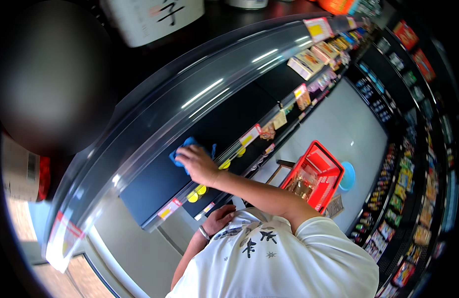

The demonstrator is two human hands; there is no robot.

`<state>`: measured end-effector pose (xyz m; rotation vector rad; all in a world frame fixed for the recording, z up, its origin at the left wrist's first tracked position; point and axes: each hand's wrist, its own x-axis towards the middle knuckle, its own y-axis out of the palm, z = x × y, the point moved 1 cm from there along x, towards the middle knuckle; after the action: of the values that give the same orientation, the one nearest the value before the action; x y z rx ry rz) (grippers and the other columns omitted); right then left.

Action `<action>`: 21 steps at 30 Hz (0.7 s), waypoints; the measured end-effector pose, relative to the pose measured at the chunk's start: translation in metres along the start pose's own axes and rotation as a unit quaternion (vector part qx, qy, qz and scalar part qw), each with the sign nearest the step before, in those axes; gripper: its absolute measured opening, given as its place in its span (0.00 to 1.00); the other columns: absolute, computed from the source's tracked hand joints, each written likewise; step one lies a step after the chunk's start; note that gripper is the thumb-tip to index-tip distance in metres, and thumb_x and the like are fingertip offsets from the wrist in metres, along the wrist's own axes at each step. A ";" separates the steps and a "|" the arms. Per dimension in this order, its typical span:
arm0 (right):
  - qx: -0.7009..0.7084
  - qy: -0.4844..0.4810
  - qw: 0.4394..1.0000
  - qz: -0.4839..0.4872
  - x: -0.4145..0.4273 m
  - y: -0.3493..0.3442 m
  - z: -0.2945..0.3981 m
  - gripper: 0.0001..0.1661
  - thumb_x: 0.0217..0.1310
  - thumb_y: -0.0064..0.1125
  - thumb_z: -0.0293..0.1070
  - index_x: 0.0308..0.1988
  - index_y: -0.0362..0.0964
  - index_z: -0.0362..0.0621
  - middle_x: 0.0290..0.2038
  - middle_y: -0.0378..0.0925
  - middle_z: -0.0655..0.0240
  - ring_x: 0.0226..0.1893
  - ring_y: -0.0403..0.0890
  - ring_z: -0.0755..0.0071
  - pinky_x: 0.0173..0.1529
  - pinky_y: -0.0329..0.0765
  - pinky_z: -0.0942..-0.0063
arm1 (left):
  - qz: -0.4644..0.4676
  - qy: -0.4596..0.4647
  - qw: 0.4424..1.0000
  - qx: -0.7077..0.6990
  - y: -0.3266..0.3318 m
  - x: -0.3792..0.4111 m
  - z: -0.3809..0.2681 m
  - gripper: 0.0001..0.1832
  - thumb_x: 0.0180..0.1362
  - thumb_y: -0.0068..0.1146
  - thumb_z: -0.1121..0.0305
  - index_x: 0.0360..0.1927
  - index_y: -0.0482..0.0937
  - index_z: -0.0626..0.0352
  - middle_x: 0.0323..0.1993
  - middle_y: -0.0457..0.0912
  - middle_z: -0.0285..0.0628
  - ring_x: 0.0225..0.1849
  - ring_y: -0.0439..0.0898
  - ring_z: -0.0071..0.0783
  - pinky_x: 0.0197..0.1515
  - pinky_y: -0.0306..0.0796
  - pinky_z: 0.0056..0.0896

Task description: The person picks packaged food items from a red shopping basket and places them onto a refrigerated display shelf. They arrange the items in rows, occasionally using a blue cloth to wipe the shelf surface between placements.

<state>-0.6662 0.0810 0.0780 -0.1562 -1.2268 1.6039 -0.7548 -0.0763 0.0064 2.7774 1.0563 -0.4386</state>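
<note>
My right hand [195, 161] presses a blue cloth [188, 143] against a dark shelf board [155, 182]. The fingers curl over the cloth, and part of it sticks out past them. My right arm reaches across the shelf's front edge, which carries price tags [250, 137]. Close to my white shirt [274, 257], near the belly, is my left hand [219, 219], with a silver bracelet on its wrist. Nothing shows in the left hand, though its palm side is hidden.
Boxed goods [307, 64] stand farther along this shelf. Above it runs an upper shelf with a clear front strip [222, 87]. On the floor are a red shopping basket [328, 178] with packaged goods and a light blue basin [347, 176]. Stocked shelves [400, 178] line the aisle's other side.
</note>
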 end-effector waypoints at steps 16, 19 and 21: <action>0.753 0.208 0.550 -0.294 -0.038 -0.118 -0.072 0.16 0.58 0.45 0.18 0.46 0.71 0.38 0.38 0.80 0.61 0.38 0.84 0.68 0.49 0.82 0.70 | 0.099 -0.037 0.994 -0.041 -0.002 0.023 0.018 0.19 0.68 0.51 0.61 0.54 0.75 0.66 0.46 0.80 0.41 0.50 0.75 0.26 0.56 0.66 0.24; 0.832 0.285 0.381 -0.287 -0.082 -0.114 -0.060 0.15 0.67 0.41 0.34 0.41 0.76 0.43 0.31 0.81 0.62 0.33 0.84 0.59 0.46 0.83 0.59 | 0.096 -0.059 0.993 -0.033 0.002 0.036 0.014 0.17 0.68 0.50 0.63 0.53 0.76 0.66 0.45 0.81 0.40 0.48 0.75 0.24 0.54 0.67 0.23; 0.827 0.399 0.292 -0.268 -0.122 -0.090 -0.064 0.16 0.68 0.42 0.39 0.41 0.77 0.45 0.31 0.81 0.63 0.34 0.84 0.60 0.44 0.83 0.58 | 0.097 -0.047 0.994 0.000 0.003 0.046 0.015 0.17 0.68 0.50 0.63 0.52 0.77 0.66 0.43 0.82 0.39 0.47 0.76 0.24 0.53 0.68 0.23</action>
<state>-0.5158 0.0177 0.0612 0.6697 1.3936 1.0522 -0.7233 -0.0536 -0.0218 2.7915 0.7574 -0.5374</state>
